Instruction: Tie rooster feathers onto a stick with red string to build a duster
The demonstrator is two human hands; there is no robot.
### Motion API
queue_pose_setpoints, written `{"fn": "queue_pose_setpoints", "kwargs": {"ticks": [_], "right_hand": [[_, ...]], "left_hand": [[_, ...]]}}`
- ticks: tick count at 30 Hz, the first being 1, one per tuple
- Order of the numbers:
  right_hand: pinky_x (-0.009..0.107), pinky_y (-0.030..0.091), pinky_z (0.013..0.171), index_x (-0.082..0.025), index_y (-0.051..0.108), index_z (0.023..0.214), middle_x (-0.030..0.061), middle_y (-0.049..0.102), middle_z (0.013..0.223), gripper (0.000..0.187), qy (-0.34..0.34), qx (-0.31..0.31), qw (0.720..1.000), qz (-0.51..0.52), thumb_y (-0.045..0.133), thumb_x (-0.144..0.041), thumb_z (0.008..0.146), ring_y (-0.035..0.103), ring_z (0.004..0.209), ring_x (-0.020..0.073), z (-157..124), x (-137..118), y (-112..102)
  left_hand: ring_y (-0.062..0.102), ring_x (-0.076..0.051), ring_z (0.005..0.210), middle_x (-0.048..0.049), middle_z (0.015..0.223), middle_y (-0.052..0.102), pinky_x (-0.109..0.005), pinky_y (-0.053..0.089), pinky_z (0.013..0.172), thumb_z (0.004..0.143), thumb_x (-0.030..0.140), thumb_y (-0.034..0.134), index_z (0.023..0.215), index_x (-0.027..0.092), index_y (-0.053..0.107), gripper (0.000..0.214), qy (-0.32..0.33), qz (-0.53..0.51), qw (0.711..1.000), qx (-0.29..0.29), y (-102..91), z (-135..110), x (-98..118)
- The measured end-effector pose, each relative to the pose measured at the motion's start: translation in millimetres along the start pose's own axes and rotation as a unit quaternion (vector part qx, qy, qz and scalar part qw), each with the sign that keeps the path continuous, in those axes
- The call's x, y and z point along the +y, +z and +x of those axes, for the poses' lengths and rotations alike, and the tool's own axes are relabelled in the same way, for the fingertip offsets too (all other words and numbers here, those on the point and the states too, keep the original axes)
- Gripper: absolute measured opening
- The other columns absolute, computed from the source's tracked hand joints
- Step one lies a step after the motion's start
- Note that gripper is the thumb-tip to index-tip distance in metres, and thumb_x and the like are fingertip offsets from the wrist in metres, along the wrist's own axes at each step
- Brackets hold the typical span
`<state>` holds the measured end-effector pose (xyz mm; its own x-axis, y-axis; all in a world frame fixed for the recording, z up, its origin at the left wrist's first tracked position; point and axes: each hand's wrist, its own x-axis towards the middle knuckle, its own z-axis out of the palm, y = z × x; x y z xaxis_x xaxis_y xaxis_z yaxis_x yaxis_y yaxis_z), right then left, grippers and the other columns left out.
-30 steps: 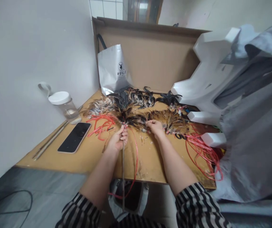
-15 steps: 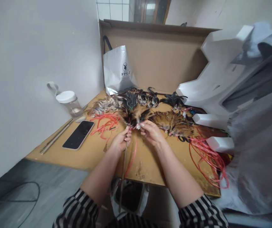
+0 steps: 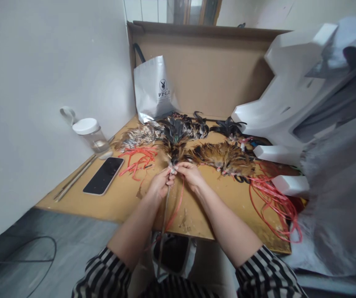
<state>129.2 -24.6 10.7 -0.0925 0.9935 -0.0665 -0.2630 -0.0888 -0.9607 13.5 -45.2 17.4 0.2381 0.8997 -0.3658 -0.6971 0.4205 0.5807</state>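
My left hand [image 3: 161, 183] is closed around the upper part of a thin stick [image 3: 164, 223], whose lower end points down past the table edge. Dark and brown feathers [image 3: 175, 150] stand out at the stick's top. My right hand [image 3: 191, 174] pinches the pale base of these feathers against the stick, its fingertips meeting those of the left. From the join hangs a strand of red plastic string [image 3: 178, 205]. To the right lies a pile of brown feathers [image 3: 227, 158]; black and speckled feathers [image 3: 143, 135] lie behind.
A phone [image 3: 103, 176], two sticks [image 3: 76, 178] and a lidded jar [image 3: 91, 134] are at left. Red string [image 3: 274, 203] hangs over the right edge beside white foam [image 3: 289, 185]. A silver bag [image 3: 154, 89] stands against the cardboard [image 3: 215, 74].
My right hand has moved left with the feathers, bringing their base against the stick's top. My left hand keeps its grip on the stick.
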Motion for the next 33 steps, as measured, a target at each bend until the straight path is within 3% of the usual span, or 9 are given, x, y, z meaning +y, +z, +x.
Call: {"fn": "queue_pose_setpoints", "kwargs": {"ticks": [9, 12, 17, 21, 24, 27, 31, 33], "right_hand": [[0.02, 0.028, 0.045, -0.016, 0.059, 0.063, -0.0036, 0.057, 0.052, 0.028, 0.024, -0.005, 1.0, -0.006, 0.076, -0.034, 0.049, 0.043, 0.045, 0.0064, 1, 2, -2], [0.02, 0.033, 0.045, -0.016, 0.058, 0.064, -0.0041, 0.057, 0.051, 0.027, 0.043, -0.008, 0.999, 0.008, 0.075, -0.031, 0.05, 0.045, 0.045, 0.0063, 1, 4, -1], [0.019, 0.041, 0.047, -0.017, 0.053, 0.07, -0.0024, 0.06, 0.059, 0.03, 0.111, -0.038, 0.99, 0.074, 0.076, -0.027, 0.053, 0.052, 0.049, 0.0069, -1, 3, -2], [0.013, 0.017, 0.034, -0.015, 0.057, 0.075, -0.0059, 0.052, 0.053, 0.028, 0.151, -0.125, 0.977, 0.078, 0.073, -0.028, 0.055, 0.031, 0.035, 0.0007, -5, -3, -5], [0.016, 0.006, 0.035, -0.016, 0.058, 0.073, -0.011, 0.037, 0.042, 0.023, 0.142, -0.109, 0.984, 0.022, 0.069, -0.03, 0.058, 0.017, 0.032, 0.0005, -9, -6, -4], [0.018, 0.015, 0.036, -0.017, 0.06, 0.069, -0.0099, 0.038, 0.04, 0.02, 0.077, -0.04, 0.996, -0.024, 0.067, -0.033, 0.06, 0.023, 0.033, 0.0025, -12, -7, 2], [0.021, 0.037, 0.05, -0.017, 0.063, 0.062, -0.0012, 0.061, 0.056, 0.016, -0.023, 0.021, 0.998, -0.052, 0.066, -0.032, 0.058, 0.049, 0.05, 0.0089, -14, -5, 9], [0.023, 0.043, 0.061, -0.018, 0.064, 0.061, 0.0011, 0.067, 0.065, 0.013, -0.051, 0.028, 0.997, -0.057, 0.065, -0.03, 0.058, 0.056, 0.061, 0.0126, -13, -3, 10]], "left_hand": [[0.034, 0.0, 0.04, 0.0013, 0.06, 0.05, -0.01, 0.016, 0.031, 0.067, 0.028, 0.071, 0.072, 0.009, 0.056, 0.024, 0.098, 0.067, 0.993, -0.018, -3.2, 3, -7], [0.033, 0.001, 0.04, 0.003, 0.058, 0.049, -0.011, 0.016, 0.033, 0.058, 0.023, 0.076, 0.071, 0.009, 0.059, 0.026, 0.128, 0.099, 0.987, -0.021, -4.7, 4, -10], [0.03, 0.001, 0.038, 0.0043, 0.052, 0.046, -0.012, 0.015, 0.033, 0.057, 0.025, 0.074, 0.062, 0.01, 0.056, 0.024, 0.161, 0.123, 0.979, -0.002, -6.2, 6, -9], [0.029, 0.0, 0.038, 0.0037, 0.052, 0.047, -0.013, 0.014, 0.033, 0.056, 0.026, 0.074, 0.061, 0.01, 0.057, 0.024, 0.189, 0.146, 0.971, 0.022, -6.3, 4, -4], [0.028, 0.0, 0.037, 0.004, 0.049, 0.046, -0.014, 0.013, 0.034, 0.057, 0.027, 0.074, 0.059, 0.01, 0.056, 0.025, 0.204, 0.18, 0.962, 0.037, -4.2, -1, 0], [0.028, -0.001, 0.036, 0.0042, 0.049, 0.046, -0.015, 0.013, 0.035, 0.06, 0.029, 0.073, 0.061, 0.012, 0.056, 0.024, 0.211, 0.228, 0.949, 0.046, -0.5, -5, 1], [0.026, -0.003, 0.035, 0.0062, 0.043, 0.04, -0.017, 0.016, 0.037, 0.066, 0.032, 0.066, 0.059, 0.014, 0.055, 0.022, 0.238, 0.314, 0.918, 0.057, 2.8, -6, 2], [0.031, -0.005, 0.039, 0.0049, 0.045, 0.043, -0.018, 0.022, 0.041, 0.068, 0.03, 0.063, 0.059, 0.014, 0.056, 0.019, 0.265, 0.355, 0.895, 0.053, 2.5, -3, 3]]}}
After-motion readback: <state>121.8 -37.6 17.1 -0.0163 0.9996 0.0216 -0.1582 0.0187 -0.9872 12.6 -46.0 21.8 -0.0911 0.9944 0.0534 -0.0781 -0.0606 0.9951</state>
